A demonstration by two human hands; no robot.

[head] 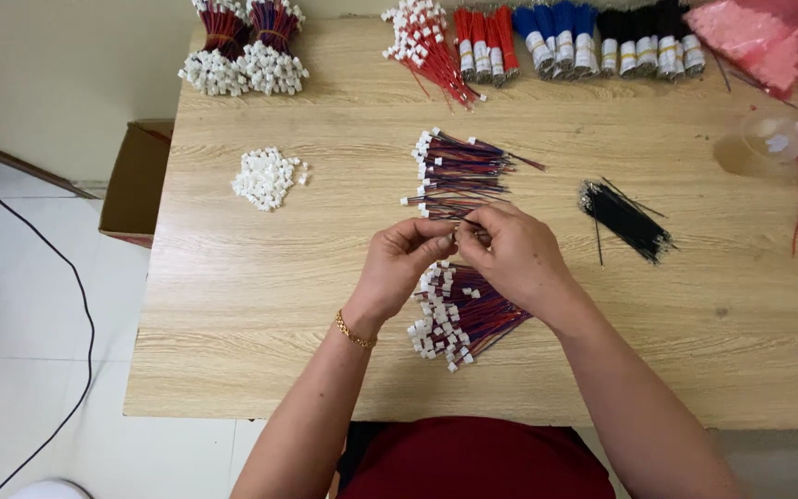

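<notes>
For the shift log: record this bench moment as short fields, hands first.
left hand: pinching a small wire piece at the fingertips, gold bracelet on the wrist
right hand: meets the left at the same wire piece
below hands: pile of red-blue leads with white plugs
above hands: a second such pile
left: loose white plugs
right: black wires
far edge: bundled red, blue and black wires
surface: wooden table

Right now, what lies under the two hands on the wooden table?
Under the left hand and right hand lies a pile of red-and-blue wires with white plastic connectors. Its upper part is covered by the hands.
</notes>
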